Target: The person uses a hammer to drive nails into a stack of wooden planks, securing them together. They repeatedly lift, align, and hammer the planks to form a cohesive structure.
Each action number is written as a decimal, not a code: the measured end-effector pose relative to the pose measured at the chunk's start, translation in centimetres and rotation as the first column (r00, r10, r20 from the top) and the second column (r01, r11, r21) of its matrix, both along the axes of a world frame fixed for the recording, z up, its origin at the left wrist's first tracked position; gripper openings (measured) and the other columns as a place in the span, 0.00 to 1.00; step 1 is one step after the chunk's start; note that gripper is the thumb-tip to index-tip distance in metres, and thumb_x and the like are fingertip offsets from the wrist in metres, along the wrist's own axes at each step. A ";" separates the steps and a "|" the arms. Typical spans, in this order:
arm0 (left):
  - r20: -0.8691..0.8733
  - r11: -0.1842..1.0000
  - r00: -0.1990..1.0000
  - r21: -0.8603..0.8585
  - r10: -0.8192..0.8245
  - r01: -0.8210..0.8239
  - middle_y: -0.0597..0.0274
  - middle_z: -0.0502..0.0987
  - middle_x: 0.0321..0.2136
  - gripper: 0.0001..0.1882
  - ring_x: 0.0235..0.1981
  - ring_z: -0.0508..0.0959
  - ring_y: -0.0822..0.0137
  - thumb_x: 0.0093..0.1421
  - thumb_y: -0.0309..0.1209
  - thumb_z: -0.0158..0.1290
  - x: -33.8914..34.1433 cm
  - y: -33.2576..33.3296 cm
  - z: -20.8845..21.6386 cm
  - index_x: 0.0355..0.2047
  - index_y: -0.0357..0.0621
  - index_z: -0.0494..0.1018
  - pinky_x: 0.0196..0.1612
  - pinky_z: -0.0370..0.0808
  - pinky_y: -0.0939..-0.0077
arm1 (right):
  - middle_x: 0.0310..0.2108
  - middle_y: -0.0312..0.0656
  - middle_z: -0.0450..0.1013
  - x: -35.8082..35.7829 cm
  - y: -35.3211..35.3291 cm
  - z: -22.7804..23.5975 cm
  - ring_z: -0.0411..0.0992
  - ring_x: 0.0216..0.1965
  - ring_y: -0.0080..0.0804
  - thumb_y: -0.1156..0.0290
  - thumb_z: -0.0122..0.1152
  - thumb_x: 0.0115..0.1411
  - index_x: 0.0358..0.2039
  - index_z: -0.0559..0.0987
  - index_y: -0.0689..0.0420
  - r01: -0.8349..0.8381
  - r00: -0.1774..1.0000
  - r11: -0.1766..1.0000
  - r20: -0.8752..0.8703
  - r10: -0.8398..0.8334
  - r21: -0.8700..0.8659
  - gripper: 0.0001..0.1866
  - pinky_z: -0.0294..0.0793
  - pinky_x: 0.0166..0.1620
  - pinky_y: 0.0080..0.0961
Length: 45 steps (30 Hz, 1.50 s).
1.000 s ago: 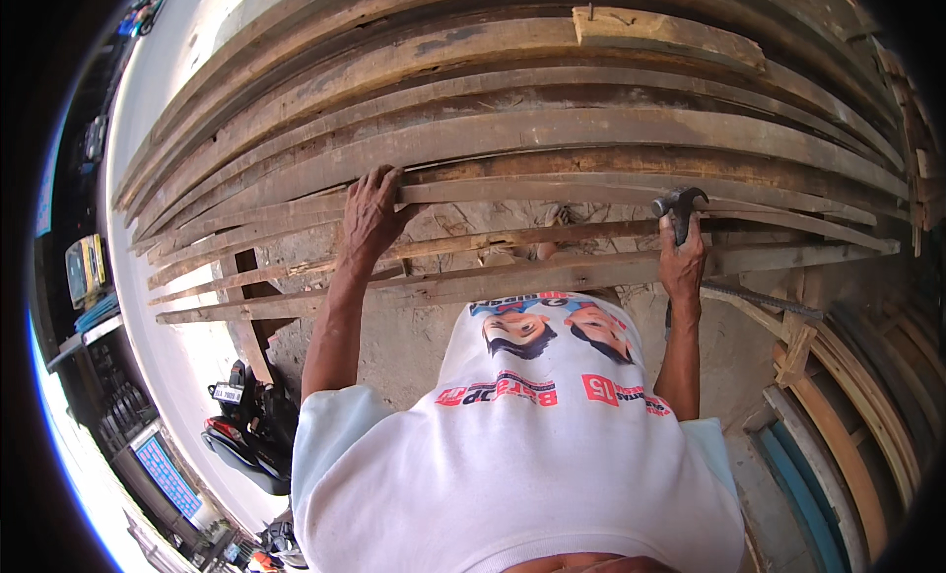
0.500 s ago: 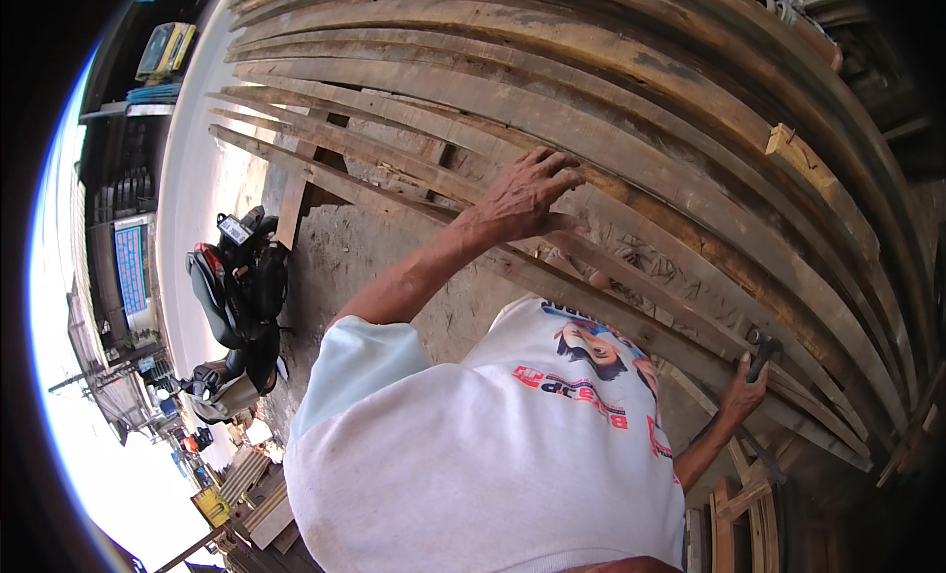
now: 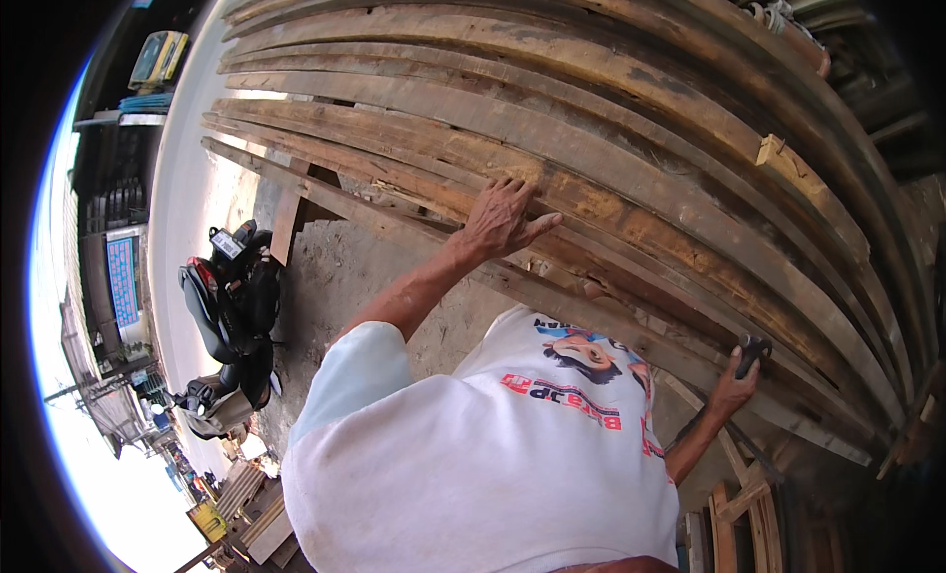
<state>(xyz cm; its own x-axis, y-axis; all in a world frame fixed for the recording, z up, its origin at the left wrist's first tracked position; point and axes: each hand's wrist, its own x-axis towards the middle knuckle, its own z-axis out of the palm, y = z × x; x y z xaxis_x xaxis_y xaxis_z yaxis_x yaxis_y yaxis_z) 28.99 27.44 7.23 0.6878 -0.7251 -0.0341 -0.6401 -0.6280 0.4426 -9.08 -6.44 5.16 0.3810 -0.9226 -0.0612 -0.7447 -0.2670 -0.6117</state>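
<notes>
The left hand [image 3: 501, 220] reaches out, half-open, touching a long brown wooden board [image 3: 613, 204]. The right hand [image 3: 732, 384] grips a dark metal hammer [image 3: 755, 347].

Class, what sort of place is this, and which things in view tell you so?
Probably a roadside timber yard or open-air woodworking spot: long wooden boards lie side by side, the person's right hand grips a hammer, and a motorcycle stands near a road.
</notes>
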 end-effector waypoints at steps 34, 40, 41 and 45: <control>-0.030 0.869 0.872 0.079 -0.488 0.489 0.52 0.76 0.42 0.27 0.44 0.75 0.50 0.60 0.39 0.64 4.3 -7.4 8.3 0.58 0.42 0.75 0.48 0.72 0.56 | 0.30 0.39 0.69 2.2 3.6 4.3 0.70 0.35 0.35 0.62 0.59 0.70 0.63 0.71 0.65 0.192 0.952 0.953 0.281 -0.123 -0.233 0.26 0.73 0.46 0.35; -0.114 0.822 0.815 -0.016 -0.568 0.570 0.49 0.79 0.33 0.29 0.38 0.79 0.47 0.70 0.55 0.47 5.1 -8.8 7.8 0.56 0.45 0.78 0.43 0.77 0.56 | 0.46 0.52 0.77 4.5 4.8 4.9 0.77 0.48 0.43 0.60 0.70 0.64 0.59 0.72 0.66 0.273 0.927 0.928 0.326 -0.185 -0.251 0.31 0.75 0.53 0.39; -0.124 0.819 0.810 -0.042 -0.573 0.573 0.48 0.81 0.33 0.32 0.39 0.81 0.46 0.71 0.59 0.43 5.3 -9.9 7.5 0.55 0.45 0.78 0.42 0.78 0.55 | 0.41 0.49 0.77 4.5 4.4 5.0 0.76 0.44 0.41 0.58 0.67 0.66 0.56 0.73 0.67 0.224 0.960 0.869 0.253 -0.120 -0.440 0.28 0.75 0.51 0.38; -0.387 0.843 0.783 0.025 -0.487 0.537 0.41 0.82 0.34 0.33 0.40 0.82 0.42 0.72 0.57 0.42 4.2 -11.3 7.0 0.54 0.40 0.78 0.43 0.78 0.50 | 0.30 0.40 0.69 4.4 2.3 4.8 0.68 0.31 0.34 0.53 0.63 0.69 0.52 0.76 0.67 0.191 0.948 0.882 0.314 -0.052 -0.431 0.27 0.74 0.47 0.35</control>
